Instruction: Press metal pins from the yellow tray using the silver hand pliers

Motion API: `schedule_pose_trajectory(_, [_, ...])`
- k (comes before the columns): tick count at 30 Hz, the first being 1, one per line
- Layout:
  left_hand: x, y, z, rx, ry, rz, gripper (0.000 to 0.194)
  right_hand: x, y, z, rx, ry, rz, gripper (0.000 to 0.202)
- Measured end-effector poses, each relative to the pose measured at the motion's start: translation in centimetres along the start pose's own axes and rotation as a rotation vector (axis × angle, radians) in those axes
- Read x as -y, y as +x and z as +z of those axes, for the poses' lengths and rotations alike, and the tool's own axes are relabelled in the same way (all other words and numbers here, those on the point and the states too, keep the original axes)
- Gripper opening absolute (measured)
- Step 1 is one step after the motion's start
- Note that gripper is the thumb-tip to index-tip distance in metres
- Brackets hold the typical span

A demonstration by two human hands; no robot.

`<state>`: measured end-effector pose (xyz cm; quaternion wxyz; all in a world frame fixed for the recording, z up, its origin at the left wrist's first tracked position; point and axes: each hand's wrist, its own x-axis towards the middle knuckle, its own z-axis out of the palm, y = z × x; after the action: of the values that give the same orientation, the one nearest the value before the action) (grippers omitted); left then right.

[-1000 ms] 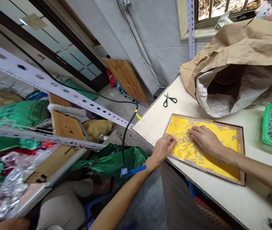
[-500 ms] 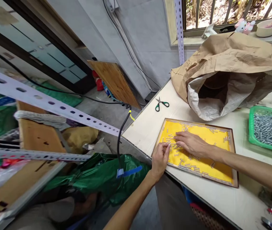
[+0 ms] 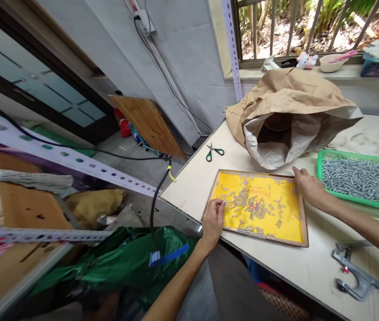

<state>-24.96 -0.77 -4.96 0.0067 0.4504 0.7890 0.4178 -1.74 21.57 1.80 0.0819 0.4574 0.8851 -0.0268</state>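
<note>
Head: right hand (image 3: 310, 189) at tray (image 3: 305, 225) corner

Daylight comes in at the window (image 3: 309, 31), where the ground outside glares nearly white in patches; the pale tabletop (image 3: 189, 187) is evenly bright, with soft shadow beside the right forearm (image 3: 366, 223); the lower left falls dim, the green sheeting (image 3: 109, 263) dark in its folds; edges look stretched and smeared, the lower-left corner blurred; the small pins (image 3: 258, 209) lack crisp detail.

Dark grey-brown cloth trousers (image 3: 231, 285) are worn. Bare skin is shown on the left hand (image 3: 213, 222), right hand (image 3: 311, 189) and both forearms (image 3: 180, 281).
</note>
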Motion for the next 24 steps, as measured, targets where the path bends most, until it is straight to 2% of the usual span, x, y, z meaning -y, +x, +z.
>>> schedule_pose_trajectory(2, [0.2,0.0,-0.4,-0.007,-0.001,0.003,0.023,0.1,0.5,-0.3,0.032,0.001,-0.009,0.041])
schedule_pose_trajectory(6, [0.6,-0.1,-1.1,-0.047,0.006,0.012,0.024,-0.5,0.8,-0.4,-0.010,0.018,-0.068,0.032])
schedule_pose_trajectory(12, [-0.2,0.2,-0.2,0.023,0.001,0.054,0.028,-0.7,1.2,0.3,0.006,0.009,-0.101,0.028])
schedule_pose_trajectory(18, [-0.1,0.3,-0.4,-0.035,0.042,0.111,0.026,-0.5,1.0,0.5,0.034,-0.002,-0.107,0.030])
schedule_pose_trajectory(21, [-0.3,0.5,-0.6,-0.046,0.033,0.071,0.024,-0.1,1.0,-0.1,0.059,-0.011,-0.101,0.038])
schedule_pose_trajectory(24, [-1.4,0.7,-0.7,-0.063,-0.041,-0.019,0.024,0.4,0.1,-1.4,0.061,-0.009,-0.106,0.040])
